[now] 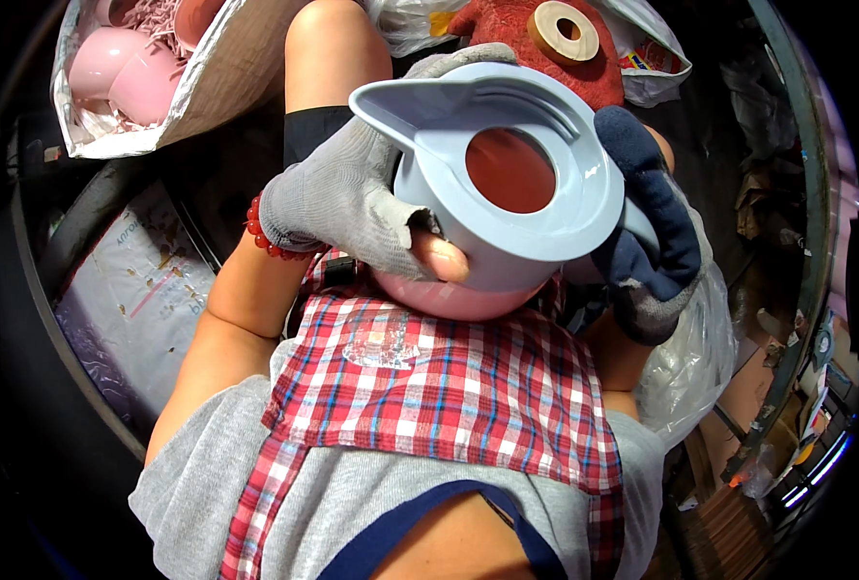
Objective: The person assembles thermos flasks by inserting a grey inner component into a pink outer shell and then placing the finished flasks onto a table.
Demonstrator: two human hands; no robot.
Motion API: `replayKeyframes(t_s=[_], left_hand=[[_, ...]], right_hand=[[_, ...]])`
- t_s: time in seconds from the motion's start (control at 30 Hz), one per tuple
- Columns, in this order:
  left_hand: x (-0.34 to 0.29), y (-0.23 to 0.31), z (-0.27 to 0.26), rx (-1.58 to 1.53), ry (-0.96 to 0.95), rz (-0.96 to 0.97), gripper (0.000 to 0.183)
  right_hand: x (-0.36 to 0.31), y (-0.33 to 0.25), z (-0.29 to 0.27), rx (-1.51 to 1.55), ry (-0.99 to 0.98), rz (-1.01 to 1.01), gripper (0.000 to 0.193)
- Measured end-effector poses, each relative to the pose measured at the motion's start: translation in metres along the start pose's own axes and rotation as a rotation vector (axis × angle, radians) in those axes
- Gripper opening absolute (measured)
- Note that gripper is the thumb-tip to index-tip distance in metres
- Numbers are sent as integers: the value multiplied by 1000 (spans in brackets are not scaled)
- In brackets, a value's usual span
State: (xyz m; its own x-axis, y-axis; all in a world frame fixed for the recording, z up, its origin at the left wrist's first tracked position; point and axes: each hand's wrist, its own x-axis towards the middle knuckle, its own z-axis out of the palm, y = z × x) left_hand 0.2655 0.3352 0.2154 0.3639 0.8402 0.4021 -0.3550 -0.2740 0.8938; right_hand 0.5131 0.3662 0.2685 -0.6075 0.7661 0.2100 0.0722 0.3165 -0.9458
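A plastic pitcher (584, 208) sits over my lap, with a light blue upper part, a pouring spout on its left and a pink base. Through its round top opening a reddish-pink inside shows. My left hand (342, 193), in a grey knit glove, is closed round the pitcher's left side below the spout; the thumb pokes bare through a torn glove tip. On the right, my right hand (652, 217), in a navy and grey glove, wraps the pitcher's handle (637, 227). The fingers partly cover the handle.
At the upper left, a white woven sack (226, 77) holds pink plastic pieces (149, 82) and pink shreds. Beyond the pitcher stands a red cloth-like object (507, 29) bearing a wooden ring (589, 48). Clear plastic bagging (690, 358) lies by my right arm.
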Motion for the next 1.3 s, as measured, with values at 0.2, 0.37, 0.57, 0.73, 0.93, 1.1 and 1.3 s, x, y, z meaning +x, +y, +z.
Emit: replayKeyframes(t_s=[0.2,0.37,0.57,0.73,0.93,1.1,1.3], left_hand=[[9,3,5,-4,38,12,92],[7,1,6,24,77,47,91],[11,4,3,132,14,72,98],[6,5,4,161,44,-28,106],[5,0,4,209,78,-3,106],[10,6,6,154,87,-115,104],[13,7,12,-168,193,-247,99]], right_hand=[[0,0,-3,-24,13,-11,61],[4,6,-5,-21,-6,-28,60],[2,8,-10,-56,9,-43,58],[5,18,-10,-23,42,-89,54],[7,12,-3,43,75,-34,53],[9,11,-3,60,85,-26,50],[12,11,1,14,139,-36,50]])
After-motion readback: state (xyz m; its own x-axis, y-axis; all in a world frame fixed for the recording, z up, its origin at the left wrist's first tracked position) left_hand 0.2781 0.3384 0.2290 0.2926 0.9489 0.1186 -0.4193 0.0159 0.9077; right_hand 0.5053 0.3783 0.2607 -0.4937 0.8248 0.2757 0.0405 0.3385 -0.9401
